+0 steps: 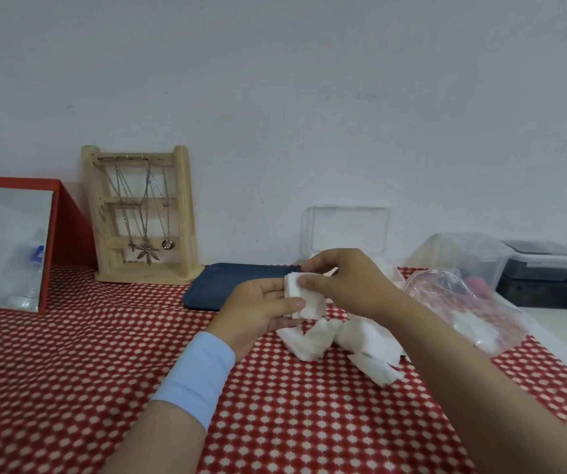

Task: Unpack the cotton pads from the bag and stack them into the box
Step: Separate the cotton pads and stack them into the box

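Step in hand: squaring up a small stack of cotton pads (304, 302) in the air before it goes in the box. Grip: left hand (258, 313) cradles the stack with the thumb pinching it from the front. The right hand (350, 285) has its fingers (314, 278) closed on the top edge, so both grip the same stack. It's held above the worktop (104, 371), in front of the clear box (349, 230), whose lid stands open against the wall. More loose pads (340, 340) lie in a heap on the cloth right under the hands. The bag (463, 302) sits just right of them, slumped, with what looks like some white left inside. Judging by that, roughly mid-task. Next move: carry the stack over the box rim, lower it flat, release without fanning the pads. They're soft and will splay if pinched unevenly. Hidden: the box body is behind the right hand, so can't tell how full it is. Pad count in the stack is unreadable. Bag contents are blurred by glare and the film.
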`<state>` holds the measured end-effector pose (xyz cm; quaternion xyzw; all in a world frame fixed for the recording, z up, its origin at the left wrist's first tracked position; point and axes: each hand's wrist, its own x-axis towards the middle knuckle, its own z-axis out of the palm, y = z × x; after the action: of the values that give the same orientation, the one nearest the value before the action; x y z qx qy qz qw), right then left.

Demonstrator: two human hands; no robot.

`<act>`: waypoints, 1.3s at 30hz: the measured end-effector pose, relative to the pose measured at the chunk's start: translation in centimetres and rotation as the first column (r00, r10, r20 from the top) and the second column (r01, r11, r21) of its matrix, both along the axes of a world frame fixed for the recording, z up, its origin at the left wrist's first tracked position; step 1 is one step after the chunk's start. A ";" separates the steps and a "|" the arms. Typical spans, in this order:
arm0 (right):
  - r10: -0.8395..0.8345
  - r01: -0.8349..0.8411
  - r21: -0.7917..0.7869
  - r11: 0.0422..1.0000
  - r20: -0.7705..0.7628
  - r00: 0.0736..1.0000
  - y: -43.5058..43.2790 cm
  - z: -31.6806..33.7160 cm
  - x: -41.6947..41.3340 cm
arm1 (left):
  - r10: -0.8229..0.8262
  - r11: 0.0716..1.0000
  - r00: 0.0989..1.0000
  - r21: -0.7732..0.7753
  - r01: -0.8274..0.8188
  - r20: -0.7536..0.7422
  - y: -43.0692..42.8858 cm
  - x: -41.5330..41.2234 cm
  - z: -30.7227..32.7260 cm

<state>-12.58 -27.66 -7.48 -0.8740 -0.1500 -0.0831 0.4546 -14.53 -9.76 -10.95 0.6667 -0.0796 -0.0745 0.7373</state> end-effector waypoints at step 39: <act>0.172 -0.136 -0.854 0.501 -0.056 0.984 0.0 -1.9 0.0 | 0.311 0.948 0.950 -0.065 -0.312 -0.026 1.2 1.8 -1.4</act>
<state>-12.54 -27.62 -9.38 -0.9657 -0.2566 0.0263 -0.0310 -12.77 -8.55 -12.38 0.6446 0.0301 0.0404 0.7628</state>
